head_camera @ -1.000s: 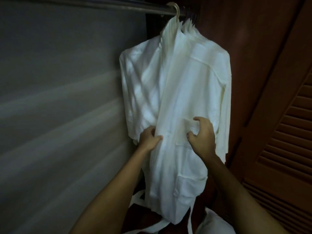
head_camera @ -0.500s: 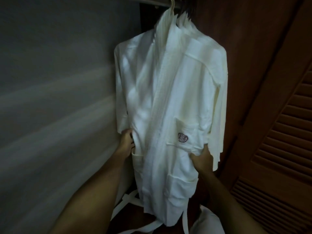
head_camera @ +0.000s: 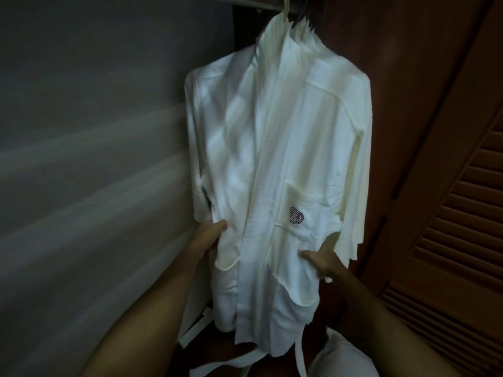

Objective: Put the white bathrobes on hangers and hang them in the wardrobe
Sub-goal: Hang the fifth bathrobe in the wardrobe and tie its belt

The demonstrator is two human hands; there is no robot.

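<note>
Both hands, left (head_camera: 209, 235) and right (head_camera: 324, 263), pinch the hanging white bathrobe (head_camera: 275, 164) at its sides, each grip closed on cloth.

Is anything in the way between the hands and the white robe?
No. Both hands already touch the bathrobe: the left hand at its left edge, the right hand at its right side. It hangs from the rail.

This is the inside of a built-in wardrobe, most likely in a hotel room or a bedroom. A metal rail (head_camera: 261, 2) runs across the top, carrying a white bathrobe (head_camera: 277, 164) on a hanger (head_camera: 285, 8), its pocket stitched with a dark logo (head_camera: 296, 215). A louvred wooden door (head_camera: 460, 213) stands at the right, and a plain grey wall (head_camera: 95, 131) at the left.
</note>
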